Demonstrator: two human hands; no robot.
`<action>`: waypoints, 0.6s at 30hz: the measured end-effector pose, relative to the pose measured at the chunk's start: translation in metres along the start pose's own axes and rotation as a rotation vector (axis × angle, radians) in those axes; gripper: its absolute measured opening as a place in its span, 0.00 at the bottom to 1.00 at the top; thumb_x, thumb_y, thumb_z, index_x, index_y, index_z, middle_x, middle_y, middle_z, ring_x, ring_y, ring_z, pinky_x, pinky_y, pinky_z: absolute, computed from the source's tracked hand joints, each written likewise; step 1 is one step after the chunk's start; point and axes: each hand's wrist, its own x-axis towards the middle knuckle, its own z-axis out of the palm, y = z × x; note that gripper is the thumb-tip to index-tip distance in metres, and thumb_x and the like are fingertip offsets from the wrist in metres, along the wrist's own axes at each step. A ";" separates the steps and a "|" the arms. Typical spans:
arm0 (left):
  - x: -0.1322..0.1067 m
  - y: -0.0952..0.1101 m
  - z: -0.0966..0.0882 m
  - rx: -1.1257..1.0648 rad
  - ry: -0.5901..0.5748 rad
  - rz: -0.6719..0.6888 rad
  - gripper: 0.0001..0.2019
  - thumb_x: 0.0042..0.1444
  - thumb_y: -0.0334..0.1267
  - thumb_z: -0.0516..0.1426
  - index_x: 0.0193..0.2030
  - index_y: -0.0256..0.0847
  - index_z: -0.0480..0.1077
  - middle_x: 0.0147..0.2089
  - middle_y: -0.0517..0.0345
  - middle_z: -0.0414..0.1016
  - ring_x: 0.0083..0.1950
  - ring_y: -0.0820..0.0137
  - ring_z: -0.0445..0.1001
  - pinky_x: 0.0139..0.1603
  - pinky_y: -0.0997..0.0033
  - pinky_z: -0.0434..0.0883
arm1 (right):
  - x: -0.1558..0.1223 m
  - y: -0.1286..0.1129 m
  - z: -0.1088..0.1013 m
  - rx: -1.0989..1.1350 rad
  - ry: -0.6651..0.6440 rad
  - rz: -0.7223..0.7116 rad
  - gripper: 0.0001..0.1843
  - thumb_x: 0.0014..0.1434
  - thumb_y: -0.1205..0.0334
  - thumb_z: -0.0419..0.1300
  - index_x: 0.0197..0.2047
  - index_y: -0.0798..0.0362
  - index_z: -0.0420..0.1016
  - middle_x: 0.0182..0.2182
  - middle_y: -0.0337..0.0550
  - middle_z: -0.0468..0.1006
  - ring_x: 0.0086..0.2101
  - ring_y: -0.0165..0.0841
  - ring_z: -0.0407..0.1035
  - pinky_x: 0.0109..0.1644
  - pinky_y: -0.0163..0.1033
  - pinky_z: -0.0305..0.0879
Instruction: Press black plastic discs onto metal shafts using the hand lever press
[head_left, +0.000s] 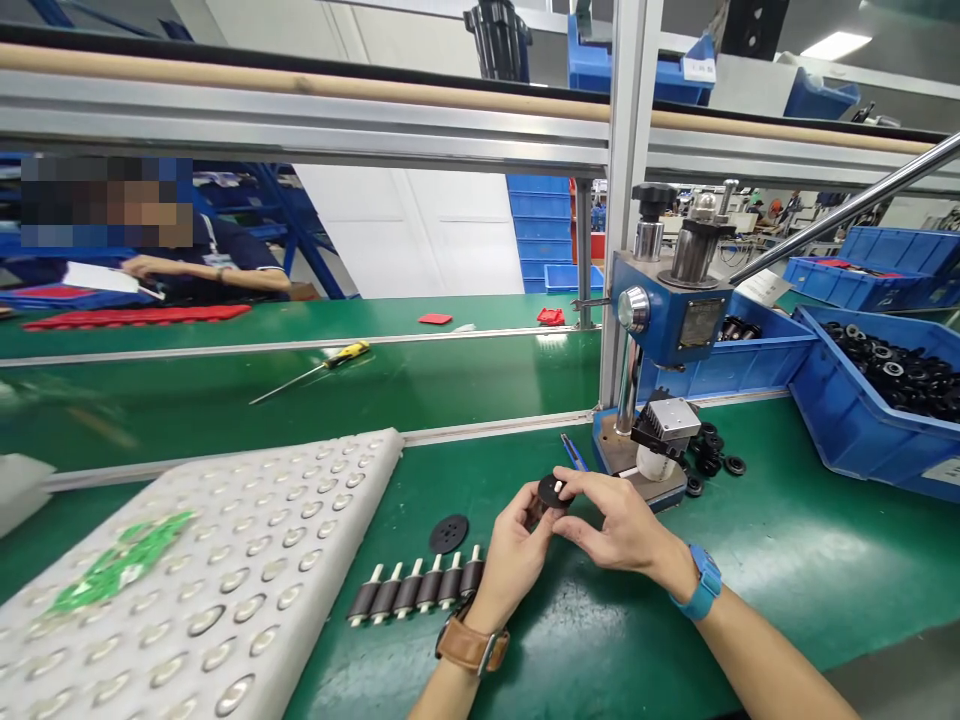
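My left hand [516, 555] and my right hand [616, 525] meet over the green mat, both pinching a small black disc on a rotor [553, 490] between the fingertips. Just left of my hands lies a row of several black rotors with white shafts [417, 590]. A loose black disc [448, 533] lies flat above that row. The blue hand press [670, 320] stands right behind my hands, its base [637, 465] close to my right fingers.
A white foam tray with round pockets [225, 570] fills the left foreground, a green sheet [124, 562] on it. Blue bins of black rings [885, 400] stand at the right. Loose black rings [712, 455] lie by the press. A yellow-handled screwdriver [330, 362] lies on the conveyor; another person sits beyond.
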 end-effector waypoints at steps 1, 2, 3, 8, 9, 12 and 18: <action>0.000 -0.001 0.000 -0.002 -0.005 -0.010 0.16 0.59 0.47 0.61 0.45 0.36 0.71 0.41 0.54 0.75 0.43 0.69 0.73 0.48 0.72 0.72 | 0.001 -0.003 -0.007 -0.073 -0.005 -0.032 0.12 0.68 0.55 0.60 0.43 0.56 0.74 0.49 0.54 0.79 0.53 0.41 0.75 0.53 0.43 0.74; 0.000 -0.002 0.000 -0.003 -0.005 -0.023 0.16 0.59 0.48 0.62 0.45 0.36 0.71 0.41 0.54 0.75 0.43 0.69 0.73 0.48 0.72 0.71 | 0.002 -0.007 -0.016 -0.143 0.013 -0.070 0.13 0.69 0.54 0.58 0.38 0.56 0.72 0.44 0.52 0.81 0.47 0.40 0.77 0.46 0.41 0.74; 0.000 -0.003 0.001 0.000 -0.003 -0.039 0.17 0.59 0.48 0.62 0.45 0.36 0.71 0.42 0.54 0.75 0.43 0.69 0.73 0.47 0.72 0.71 | 0.001 -0.010 -0.027 -0.205 0.053 -0.111 0.14 0.70 0.55 0.57 0.34 0.55 0.69 0.37 0.48 0.81 0.40 0.37 0.78 0.40 0.39 0.72; -0.001 -0.008 0.004 0.047 0.009 -0.082 0.18 0.56 0.48 0.63 0.45 0.35 0.70 0.42 0.53 0.76 0.42 0.68 0.73 0.45 0.71 0.71 | -0.026 -0.012 -0.091 -0.461 0.402 -0.062 0.17 0.69 0.68 0.51 0.26 0.53 0.66 0.22 0.39 0.72 0.24 0.28 0.68 0.31 0.36 0.60; -0.001 -0.007 0.005 0.061 0.011 -0.074 0.17 0.55 0.47 0.63 0.44 0.36 0.70 0.41 0.53 0.75 0.42 0.68 0.73 0.45 0.71 0.71 | -0.035 -0.007 -0.101 -0.519 0.437 0.021 0.18 0.69 0.68 0.51 0.26 0.54 0.67 0.22 0.39 0.72 0.23 0.27 0.67 0.31 0.36 0.59; -0.002 -0.001 0.009 0.121 0.001 -0.042 0.13 0.55 0.43 0.63 0.42 0.37 0.72 0.39 0.56 0.75 0.40 0.68 0.72 0.43 0.72 0.70 | -0.069 0.020 -0.117 -0.617 0.376 0.293 0.16 0.70 0.61 0.54 0.30 0.54 0.72 0.23 0.38 0.72 0.21 0.27 0.65 0.28 0.36 0.58; -0.007 0.000 0.014 0.191 -0.052 0.003 0.10 0.55 0.40 0.62 0.42 0.38 0.74 0.38 0.57 0.77 0.40 0.69 0.74 0.43 0.72 0.70 | -0.118 0.066 -0.106 -0.630 -0.025 0.513 0.14 0.70 0.57 0.53 0.51 0.51 0.76 0.53 0.46 0.75 0.39 0.34 0.75 0.42 0.40 0.71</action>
